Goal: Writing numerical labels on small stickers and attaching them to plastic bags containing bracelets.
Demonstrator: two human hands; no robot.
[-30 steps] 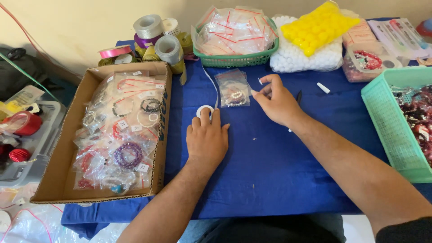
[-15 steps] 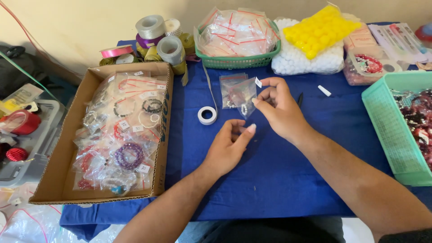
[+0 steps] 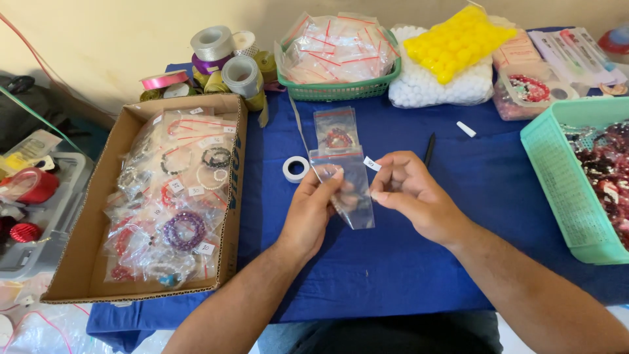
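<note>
left hand (image 3: 313, 208): fingers pinched on the left edge of the small clear bag (image 3: 345, 185); thumb and forefinger together near its top corner
right hand (image 3: 411, 192): fingers curled in on the bag's right edge; clamped there, with a small white sticker (image 3: 371, 163) showing at my fingertips; whether it sits on the bag or on my finger, cannot tell
bag position: held up off the blue cloth (image 3: 406, 262), between both hands, mid-table; mouth upward, bottom hanging free; looks empty, though something may be inside that I cannot make out
done so far: cardboard box (image 3: 85, 262) on my left holds a good pile of bagged bracelets with white tags; I judge that as finished stock; one more filled bag (image 3: 335, 131) with a red bracelet lies flat on the cloth just beyond the one I hold
left to do: the bag in hand looks unfilled and unsealed, so this unit is early; teal basket (image 3: 570, 196) on my right is full of loose dark red beadwork, so plenty of pieces appear unpacked; green basket (image 3: 341, 88) at the back is heaped with spare clear bags with red strips
near at hand: white tape roll (image 3: 295, 168) on the cloth just left of the bag; dark pen (image 3: 429, 149) just beyond my right hand; white cap-like bit (image 3: 466, 128) further back
overall: batch partly through by my reading; current bag at the start of its cycle
</note>
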